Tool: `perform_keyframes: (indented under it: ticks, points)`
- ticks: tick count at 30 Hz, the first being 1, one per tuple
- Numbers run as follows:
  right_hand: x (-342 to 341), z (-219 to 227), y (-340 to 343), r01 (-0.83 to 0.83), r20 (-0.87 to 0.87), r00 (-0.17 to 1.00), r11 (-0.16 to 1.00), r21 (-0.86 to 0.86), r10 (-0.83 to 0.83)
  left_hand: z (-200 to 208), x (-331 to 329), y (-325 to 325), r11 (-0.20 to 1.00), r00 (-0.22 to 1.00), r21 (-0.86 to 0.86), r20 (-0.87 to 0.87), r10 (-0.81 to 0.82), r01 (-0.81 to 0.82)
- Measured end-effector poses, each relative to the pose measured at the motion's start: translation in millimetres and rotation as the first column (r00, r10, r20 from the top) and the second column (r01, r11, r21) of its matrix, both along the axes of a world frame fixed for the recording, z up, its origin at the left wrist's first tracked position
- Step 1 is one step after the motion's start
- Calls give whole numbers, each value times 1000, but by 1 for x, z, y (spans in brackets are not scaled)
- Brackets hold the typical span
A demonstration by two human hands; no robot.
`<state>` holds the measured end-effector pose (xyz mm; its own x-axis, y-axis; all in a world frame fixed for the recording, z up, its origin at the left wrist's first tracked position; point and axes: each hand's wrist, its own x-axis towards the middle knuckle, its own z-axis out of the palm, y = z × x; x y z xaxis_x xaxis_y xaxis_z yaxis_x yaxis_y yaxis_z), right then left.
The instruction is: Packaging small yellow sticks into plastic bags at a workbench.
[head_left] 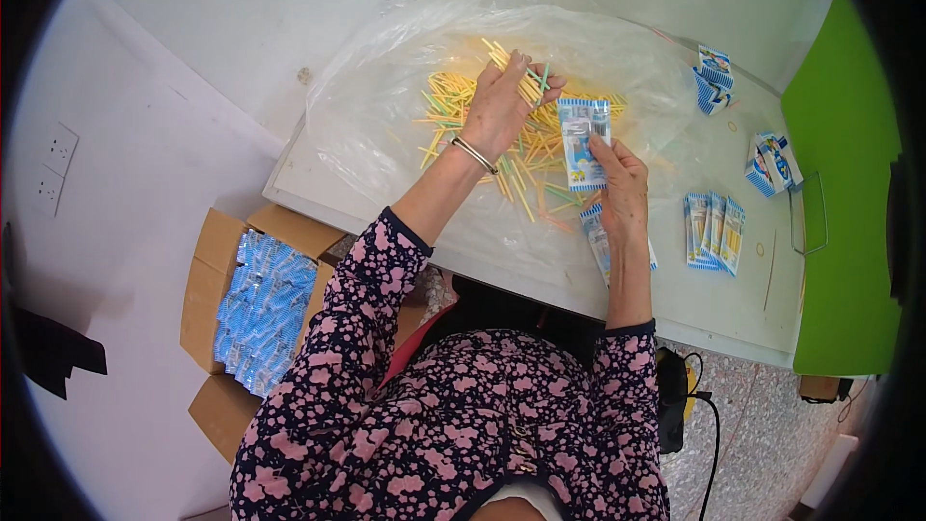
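Observation:
My left hand (499, 108) is closed round a small bunch of thin yellow and green sticks (530, 89), over a loose pile. The pile of mostly yellow sticks (449, 96), with some green and orange ones, lies on a clear plastic sheet or bag (362, 87). Close to its right, my right hand (625, 181) grips a blue-and-white packet (582, 125) with the thumb on its front. Whether that packet holds anything I cannot tell. Below it, partly hidden by my right wrist, lies another blue-and-white packet (596, 236).
To the right on the white table (709, 314) lie several filled packets (714, 232) and folded packet bundles (772, 164), (714, 82). A green panel (844, 232) borders the right side. An open cardboard box (207, 275) full of blue packets stands at the lower left.

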<state>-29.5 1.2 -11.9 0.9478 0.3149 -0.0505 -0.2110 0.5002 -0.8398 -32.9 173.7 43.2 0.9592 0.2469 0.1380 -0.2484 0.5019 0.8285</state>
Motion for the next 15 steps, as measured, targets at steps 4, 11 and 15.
perform_keyframes:
  ticks: [4, 11, 15]
  points:
    - [-4, 0, -7, -60, 62, 996, 997, -57, 64, 3, -3, -4, 998, 998, -51, -44, -51, 49]
    - [0, 28, -15, 26, 185, 983, 999, -41, -18, -18, -9, -23, 975, 957, -182, -238, -167, 125]
    - [0, 26, -10, -5, 299, 952, 976, -217, 71, -35, -11, -28, 949, 927, -263, -282, -247, 172]
